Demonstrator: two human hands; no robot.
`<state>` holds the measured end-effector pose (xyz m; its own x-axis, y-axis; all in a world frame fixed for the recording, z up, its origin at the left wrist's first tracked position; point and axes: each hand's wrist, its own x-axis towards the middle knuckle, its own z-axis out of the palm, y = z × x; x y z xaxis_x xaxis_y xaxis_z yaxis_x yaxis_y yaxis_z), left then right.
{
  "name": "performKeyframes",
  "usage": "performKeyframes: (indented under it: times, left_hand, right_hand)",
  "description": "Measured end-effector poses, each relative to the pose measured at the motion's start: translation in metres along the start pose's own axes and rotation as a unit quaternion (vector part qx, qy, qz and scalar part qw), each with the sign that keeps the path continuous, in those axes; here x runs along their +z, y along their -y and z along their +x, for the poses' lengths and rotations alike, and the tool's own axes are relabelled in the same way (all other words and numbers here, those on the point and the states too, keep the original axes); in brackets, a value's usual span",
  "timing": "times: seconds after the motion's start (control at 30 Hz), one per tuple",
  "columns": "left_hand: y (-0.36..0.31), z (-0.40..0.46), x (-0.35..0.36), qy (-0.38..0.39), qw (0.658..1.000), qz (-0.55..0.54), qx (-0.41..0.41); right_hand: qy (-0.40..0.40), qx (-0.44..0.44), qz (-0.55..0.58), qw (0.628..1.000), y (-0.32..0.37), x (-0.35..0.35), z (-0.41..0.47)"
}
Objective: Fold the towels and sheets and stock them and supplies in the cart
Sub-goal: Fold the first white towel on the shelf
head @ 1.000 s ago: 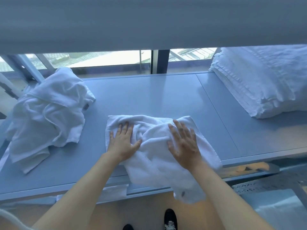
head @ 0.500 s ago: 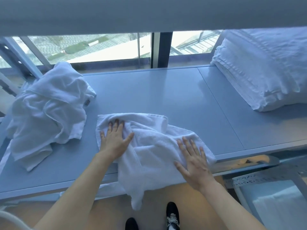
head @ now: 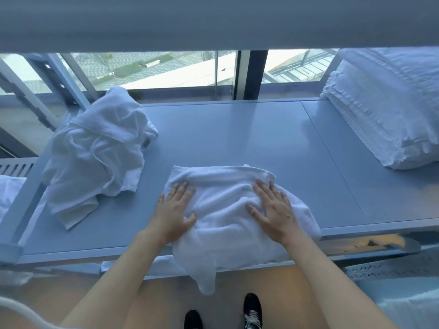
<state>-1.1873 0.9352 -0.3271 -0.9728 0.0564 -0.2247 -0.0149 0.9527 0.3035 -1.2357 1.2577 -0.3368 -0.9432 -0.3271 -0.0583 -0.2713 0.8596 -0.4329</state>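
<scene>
A white towel (head: 225, 203) lies rumpled near the front edge of the grey table (head: 237, 134), with one end hanging over that edge. My left hand (head: 174, 210) lies flat on the towel's left side, fingers straight. Flat on its right side is my right hand (head: 273, 210), fingers spread. A heap of unfolded white towels (head: 95, 153) sits at the table's left. At the far right stands a tall stack of folded white linen (head: 384, 110).
A window (head: 166, 70) runs behind the table, with a grey blind above it. Below the table's right end a lower shelf holds a tan object (head: 377, 242). More white cloth (head: 9, 195) shows at the far left. My black shoes (head: 253, 309) stand on the wooden floor.
My right hand has moved from the towel's lower right corner up onto its middle right. The left hand stays pressed on the left side. The towel lies more gathered and compact.
</scene>
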Motion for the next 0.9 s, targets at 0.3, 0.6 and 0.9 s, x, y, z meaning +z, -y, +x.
performKeyframes:
  times: [0.3, 0.6, 0.9]
  left_hand:
    - [-0.021, -0.013, -0.004, 0.065, 0.993, 0.094, -0.023]
    - [-0.076, 0.013, 0.041, -0.040, 0.998, 0.040, 0.040]
    - [-0.040, 0.013, 0.039, -0.086, 0.995, 0.045, -0.016]
  right_hand:
    - [-0.018, 0.095, 0.003, 0.995, -0.033, -0.019, 0.013]
    - [-0.045, -0.003, -0.060, 0.997, -0.033, -0.001, -0.024]
    - [-0.021, 0.080, -0.078, 0.994, -0.073, -0.017, -0.054]
